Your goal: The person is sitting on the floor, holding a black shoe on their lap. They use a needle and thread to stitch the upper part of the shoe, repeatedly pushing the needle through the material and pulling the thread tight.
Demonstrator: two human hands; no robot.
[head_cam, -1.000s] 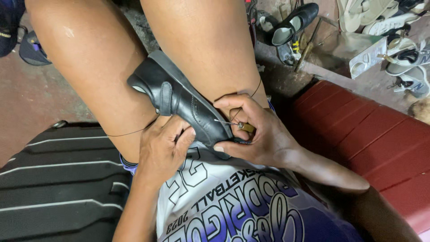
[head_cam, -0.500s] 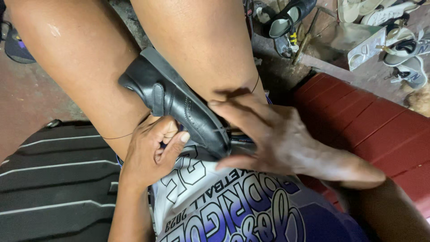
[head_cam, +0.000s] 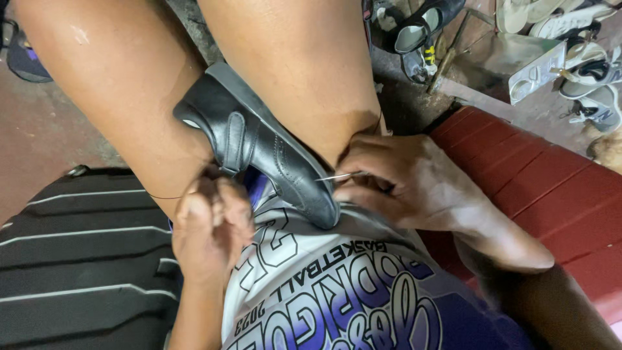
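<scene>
A black leather shoe (head_cam: 259,152) is wedged sole-up between my two bare thighs, its toe pointing down toward my lap. My right hand (head_cam: 414,185) rests against the toe end and pinches a thin metal needle (head_cam: 334,176) whose tip touches the shoe's edge. Curled into a fist, my left hand (head_cam: 210,227) sits just below the shoe's strap side. A thin dark thread (head_cam: 162,196) runs out of that fist across my left thigh. I wear a white and purple printed jersey (head_cam: 337,298).
A black bag with thin white stripes (head_cam: 78,259) lies at my left. A red ribbed bench (head_cam: 551,188) is at my right. Loose shoes and sandals (head_cam: 421,29) lie on the concrete floor at the top right, near a grey metal piece (head_cam: 538,68).
My right hand has slid off the top of the shoe's toe to its right side, and the needle now shows. My left hand has closed into a fist and dropped a little lower.
</scene>
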